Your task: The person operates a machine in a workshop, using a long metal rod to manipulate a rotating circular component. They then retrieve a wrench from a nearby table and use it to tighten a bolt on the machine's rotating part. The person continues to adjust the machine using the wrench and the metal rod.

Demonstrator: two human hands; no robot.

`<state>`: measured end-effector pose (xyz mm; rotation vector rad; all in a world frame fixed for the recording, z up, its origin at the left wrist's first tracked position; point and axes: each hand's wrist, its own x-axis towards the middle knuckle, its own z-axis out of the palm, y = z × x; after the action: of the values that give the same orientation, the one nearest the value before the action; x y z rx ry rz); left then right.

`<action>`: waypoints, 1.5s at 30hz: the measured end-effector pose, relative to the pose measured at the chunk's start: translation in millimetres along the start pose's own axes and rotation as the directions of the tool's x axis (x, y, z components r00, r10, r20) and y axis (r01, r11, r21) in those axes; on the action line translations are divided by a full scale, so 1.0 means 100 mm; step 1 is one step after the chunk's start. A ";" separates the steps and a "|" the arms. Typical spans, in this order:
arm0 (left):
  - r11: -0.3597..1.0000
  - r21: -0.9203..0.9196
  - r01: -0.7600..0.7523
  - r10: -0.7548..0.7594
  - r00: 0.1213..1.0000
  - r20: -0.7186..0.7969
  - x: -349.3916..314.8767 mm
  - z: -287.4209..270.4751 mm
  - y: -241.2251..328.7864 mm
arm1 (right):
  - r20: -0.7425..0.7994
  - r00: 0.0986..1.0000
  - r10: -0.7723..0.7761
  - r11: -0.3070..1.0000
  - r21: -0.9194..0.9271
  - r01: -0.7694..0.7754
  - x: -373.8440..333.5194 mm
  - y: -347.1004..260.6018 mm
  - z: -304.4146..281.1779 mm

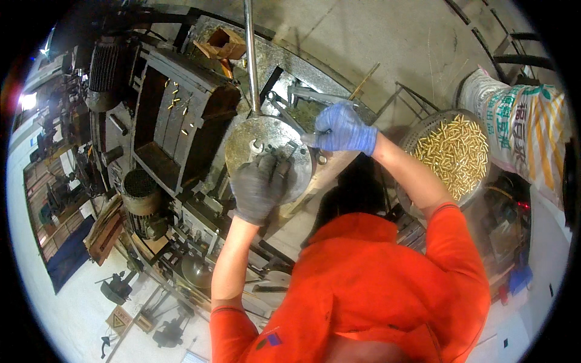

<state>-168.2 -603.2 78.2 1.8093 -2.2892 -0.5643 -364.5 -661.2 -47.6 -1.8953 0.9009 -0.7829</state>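
Shirt [393, 272], metal disc [266, 129], floor [387, 42] probably concrete

We see large dark characters [520, 124] between green lettering [502, 115] and yellow stripes [541, 154] on the white sack [484, 100]. We also spot a warning triangle [117, 322] on a small sign [123, 314] (its print is too tiny), and a blue-and-green emblem [270, 340] on the orange shirt [302, 308].

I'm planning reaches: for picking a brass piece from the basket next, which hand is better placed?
Probably the right hand: the basket lies on that side, close by its forearm. The left hand is over the disc, farther from the basket.
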 end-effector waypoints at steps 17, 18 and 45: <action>0.998 0.055 -0.032 0.035 0.998 -0.051 -0.02 0.04 -0.03 | -0.081 0.988 0.130 0.992 0.001 -0.130 -0.23 -0.08 0.16; 0.999 0.042 -0.029 0.031 0.997 -0.064 -0.02 0.05 -0.03 | -0.088 0.987 0.131 0.991 0.015 -0.131 -0.24 -0.07 0.17; 0.980 0.176 -0.091 0.101 0.994 -0.047 -0.04 0.12 -0.09 | -0.134 0.984 0.117 0.992 -0.031 -0.122 -0.27 -0.07 0.20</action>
<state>-163.8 -598.6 64.0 1.7506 -2.4391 -0.3042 -360.9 -628.0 -53.9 -1.8210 1.1088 -0.8302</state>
